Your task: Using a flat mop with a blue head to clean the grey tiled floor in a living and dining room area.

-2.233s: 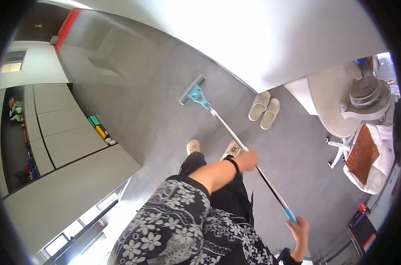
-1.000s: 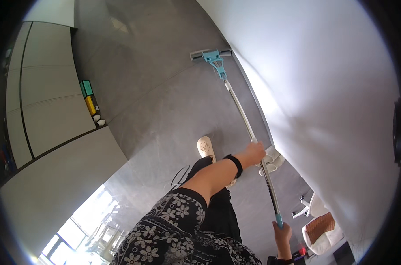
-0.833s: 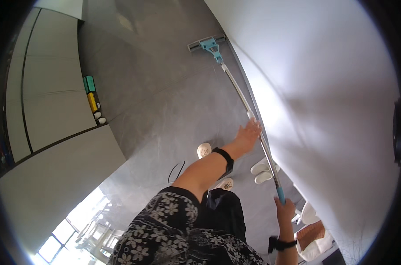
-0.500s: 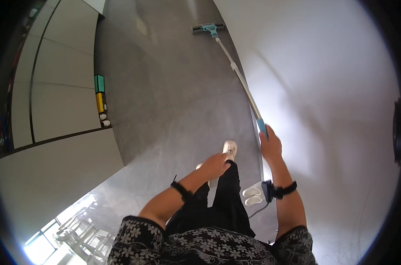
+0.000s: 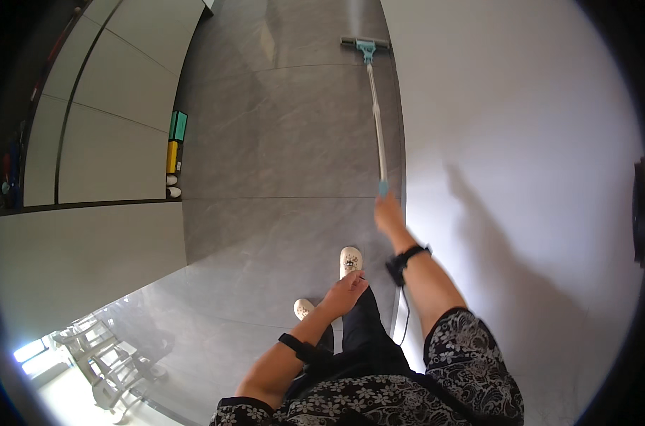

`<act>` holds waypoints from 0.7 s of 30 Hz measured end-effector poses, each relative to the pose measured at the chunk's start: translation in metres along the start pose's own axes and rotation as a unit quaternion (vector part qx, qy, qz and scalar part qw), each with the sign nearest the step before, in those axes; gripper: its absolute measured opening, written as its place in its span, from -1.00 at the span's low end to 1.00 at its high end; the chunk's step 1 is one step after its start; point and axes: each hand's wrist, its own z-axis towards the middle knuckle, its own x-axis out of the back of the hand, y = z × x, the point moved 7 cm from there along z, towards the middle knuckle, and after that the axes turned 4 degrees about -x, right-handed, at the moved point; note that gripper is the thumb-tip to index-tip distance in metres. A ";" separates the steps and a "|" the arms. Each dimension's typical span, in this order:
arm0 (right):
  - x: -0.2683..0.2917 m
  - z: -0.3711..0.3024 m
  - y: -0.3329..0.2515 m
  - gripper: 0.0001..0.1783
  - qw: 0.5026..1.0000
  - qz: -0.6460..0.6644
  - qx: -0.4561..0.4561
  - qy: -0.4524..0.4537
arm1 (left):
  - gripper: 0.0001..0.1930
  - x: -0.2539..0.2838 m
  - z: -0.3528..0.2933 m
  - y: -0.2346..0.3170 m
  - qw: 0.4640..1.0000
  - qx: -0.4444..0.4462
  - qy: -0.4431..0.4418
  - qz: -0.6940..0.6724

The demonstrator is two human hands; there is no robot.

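My right hand (image 5: pixel 388 213) is closed around the teal grip of a mop (image 5: pixel 378 124) with a pale metal pole. The pole runs forward from the hand, nearly parallel to the white wall. Its wide mop head (image 5: pixel 366 45), with a teal joint, lies on the grey floor at the far end, close to the wall's foot. Low in front of my body, over the dark trousers, my left hand (image 5: pixel 344 294) is closed with its fingers curled. A small dark bit shows at its fingertips, too small to name. Each wrist wears a black strap.
The white wall (image 5: pixel 507 128) bounds the right side. At left stand pale cabinets (image 5: pixel 117 153), with a green box (image 5: pixel 178 126), a yellow box (image 5: pixel 173 157) and white shoes (image 5: pixel 172 192) along their base. A pale metal frame (image 5: pixel 99 355) stands near lower left.
The mop's pole has swung straighter, and its head has shifted right in view. My right hand has moved left and forward; my left hand is lower. The whole view has turned slightly.
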 end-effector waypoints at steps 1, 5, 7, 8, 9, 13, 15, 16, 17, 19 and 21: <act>-0.021 -0.024 0.018 -0.64 1.000 0.010 -0.002 -0.023 | -0.61 -0.002 0.002 -0.020 0.998 0.051 0.008 -0.022; -0.059 -0.139 0.076 -0.62 0.988 -0.043 -0.027 -0.143 | -0.53 -0.020 -0.023 -0.051 0.938 0.276 0.004 -0.211; -0.061 -0.170 0.096 -0.62 0.983 -0.036 -0.004 -0.178 | -0.55 -0.029 -0.035 -0.044 0.912 0.288 -0.013 -0.291; -0.067 -0.178 0.099 -0.62 0.981 -0.044 0.045 -0.184 | -0.58 -0.035 -0.044 -0.045 0.880 0.307 -0.020 -0.363; -0.074 -0.184 0.101 -0.62 0.975 -0.053 0.095 -0.193 | -0.58 -0.035 -0.047 -0.049 0.878 0.306 -0.018 -0.369; -0.068 -0.131 0.052 -0.56 0.946 -0.023 0.298 -0.122 | -0.67 -0.017 -0.048 -0.054 0.885 0.254 0.027 -0.389; -0.084 -0.102 0.025 -0.52 0.970 0.010 0.185 -0.159 | -0.72 -0.005 -0.066 -0.042 0.883 0.230 0.060 -0.405; -0.090 -0.085 0.024 -0.50 0.979 -0.026 0.155 -0.132 | -0.72 -0.006 -0.078 -0.035 0.883 0.225 0.054 -0.408; -0.102 -0.081 0.021 -0.47 0.983 -0.061 0.130 -0.111 | -0.71 -0.005 -0.096 -0.045 0.886 0.230 0.071 -0.396; -0.139 -0.108 0.016 -0.46 0.980 -0.088 0.097 -0.147 | -0.71 -0.001 -0.144 -0.089 0.897 0.244 0.110 -0.353; -0.175 -0.136 0.029 -0.45 0.973 -0.116 0.037 -0.197 | -0.74 -0.007 -0.204 -0.128 0.896 0.275 0.126 -0.324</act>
